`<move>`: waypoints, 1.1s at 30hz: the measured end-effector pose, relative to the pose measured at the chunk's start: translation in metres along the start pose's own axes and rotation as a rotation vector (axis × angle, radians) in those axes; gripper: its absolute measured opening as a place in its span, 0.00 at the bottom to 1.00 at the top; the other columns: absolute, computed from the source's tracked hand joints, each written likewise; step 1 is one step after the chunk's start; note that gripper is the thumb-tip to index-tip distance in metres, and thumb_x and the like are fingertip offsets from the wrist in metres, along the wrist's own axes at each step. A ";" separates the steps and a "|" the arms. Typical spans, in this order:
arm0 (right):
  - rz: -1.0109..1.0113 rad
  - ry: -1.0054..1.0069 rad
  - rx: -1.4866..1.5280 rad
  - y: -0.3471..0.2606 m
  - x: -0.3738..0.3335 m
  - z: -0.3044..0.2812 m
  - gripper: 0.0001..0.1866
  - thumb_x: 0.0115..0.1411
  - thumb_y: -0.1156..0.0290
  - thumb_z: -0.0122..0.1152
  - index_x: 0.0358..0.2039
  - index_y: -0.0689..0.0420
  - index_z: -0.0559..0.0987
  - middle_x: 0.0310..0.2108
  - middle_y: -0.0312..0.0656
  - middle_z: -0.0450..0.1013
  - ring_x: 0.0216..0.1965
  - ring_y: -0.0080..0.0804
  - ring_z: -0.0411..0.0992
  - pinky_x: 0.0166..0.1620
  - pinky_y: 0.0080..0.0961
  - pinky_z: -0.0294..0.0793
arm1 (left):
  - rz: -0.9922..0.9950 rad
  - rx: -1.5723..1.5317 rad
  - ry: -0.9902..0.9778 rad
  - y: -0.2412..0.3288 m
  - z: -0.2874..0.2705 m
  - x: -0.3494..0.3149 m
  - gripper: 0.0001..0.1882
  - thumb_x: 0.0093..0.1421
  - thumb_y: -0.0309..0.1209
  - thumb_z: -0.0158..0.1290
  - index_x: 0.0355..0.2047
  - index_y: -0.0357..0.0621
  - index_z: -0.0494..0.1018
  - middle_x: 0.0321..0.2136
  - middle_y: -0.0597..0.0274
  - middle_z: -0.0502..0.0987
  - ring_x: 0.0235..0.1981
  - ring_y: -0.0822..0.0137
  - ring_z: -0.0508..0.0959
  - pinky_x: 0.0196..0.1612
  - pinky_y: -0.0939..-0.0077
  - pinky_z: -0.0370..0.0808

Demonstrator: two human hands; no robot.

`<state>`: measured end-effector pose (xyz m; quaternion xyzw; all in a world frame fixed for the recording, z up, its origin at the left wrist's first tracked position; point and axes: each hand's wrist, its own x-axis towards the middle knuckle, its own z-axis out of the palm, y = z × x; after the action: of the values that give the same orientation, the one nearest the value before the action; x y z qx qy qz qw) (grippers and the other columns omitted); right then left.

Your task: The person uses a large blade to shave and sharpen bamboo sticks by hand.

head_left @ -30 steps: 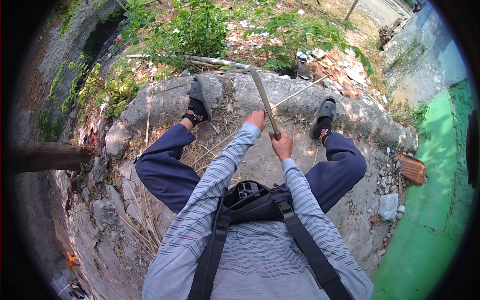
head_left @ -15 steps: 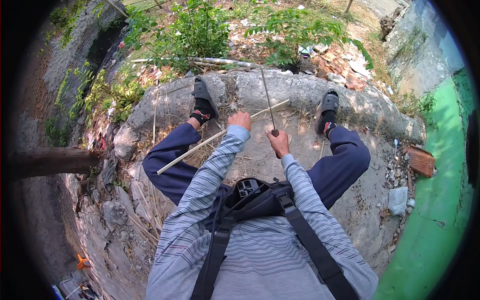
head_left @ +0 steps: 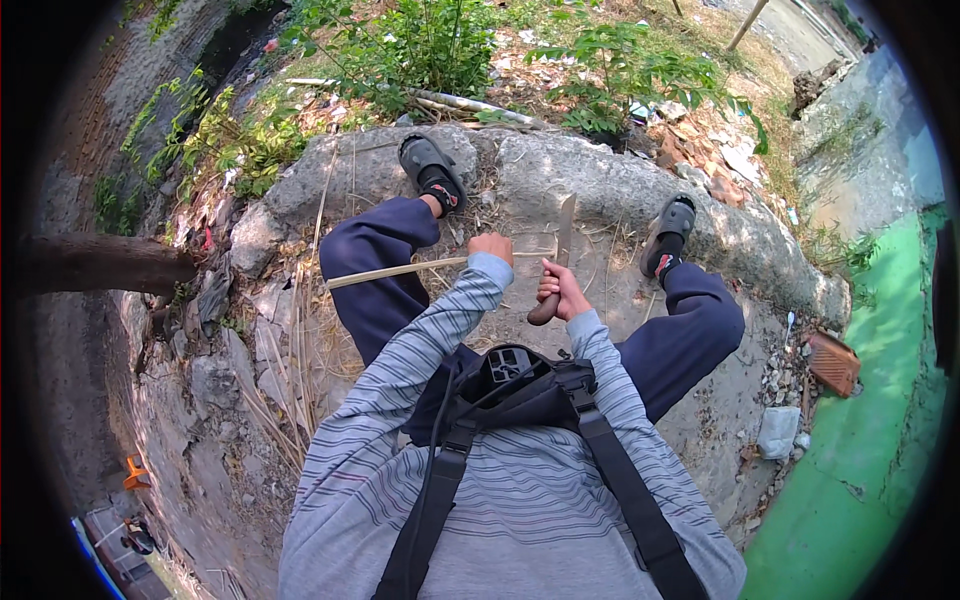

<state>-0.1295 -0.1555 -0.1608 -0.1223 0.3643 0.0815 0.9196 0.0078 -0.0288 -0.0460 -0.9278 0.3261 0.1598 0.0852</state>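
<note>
My left hand [head_left: 491, 247] is closed round a thin pale strip that looks like split bamboo [head_left: 400, 270]. The strip's long end runs left over my left knee, and a short end sticks out to the right toward the blade. My right hand [head_left: 565, 291] grips a knife [head_left: 565, 228] by its brown rounded handle, with the thumb near the base of the blade. That blade points away from me, its broad side showing. The strip's right tip meets or passes by the blade just above my right hand; I cannot tell whether they touch.
My sandalled feet [head_left: 432, 170] rest apart against a rough stone ledge [head_left: 590, 175]. More thin strips [head_left: 298, 350] lie at the left. Leafy plants [head_left: 440, 50] grow beyond the ledge. Right of me are an orange-brown plastic tray [head_left: 833, 363], a clear container [head_left: 778, 432] and a green surface [head_left: 850, 460].
The knife has turned so its broad side shows and its handle end points down toward me. The bamboo strip has swung flatter, and its right end reaches less far past my left hand.
</note>
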 end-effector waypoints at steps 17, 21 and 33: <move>-0.413 0.465 -0.597 -0.016 -0.006 -0.015 0.43 0.66 0.56 0.64 0.74 0.47 0.51 0.21 0.35 0.66 0.16 0.21 0.63 0.19 0.23 0.65 | 0.027 0.008 -0.061 0.052 0.005 -0.006 0.08 0.64 0.35 0.57 0.36 0.56 0.87 0.33 0.68 0.86 0.38 0.64 0.87 0.31 0.68 0.82; -0.482 0.554 -0.760 0.000 -0.002 -0.011 0.45 0.66 0.62 0.63 0.76 0.45 0.47 0.24 0.40 0.72 0.17 0.24 0.67 0.19 0.25 0.66 | -0.005 -0.048 -0.065 0.055 0.011 -0.011 0.09 0.63 0.34 0.57 0.37 0.55 0.87 0.32 0.66 0.87 0.36 0.62 0.88 0.30 0.66 0.83; -0.312 0.488 -0.712 -0.001 -0.003 -0.042 0.39 0.69 0.66 0.56 0.76 0.41 0.52 0.26 0.40 0.72 0.18 0.24 0.66 0.21 0.28 0.68 | 0.101 0.069 -0.003 0.025 0.004 -0.006 0.10 0.65 0.34 0.55 0.37 0.53 0.87 0.34 0.63 0.87 0.38 0.60 0.88 0.38 0.66 0.83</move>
<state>-0.1584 -0.1689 -0.1885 -0.4998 0.4966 0.0309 0.7090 -0.0133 -0.0439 -0.0491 -0.9065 0.3777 0.1538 0.1094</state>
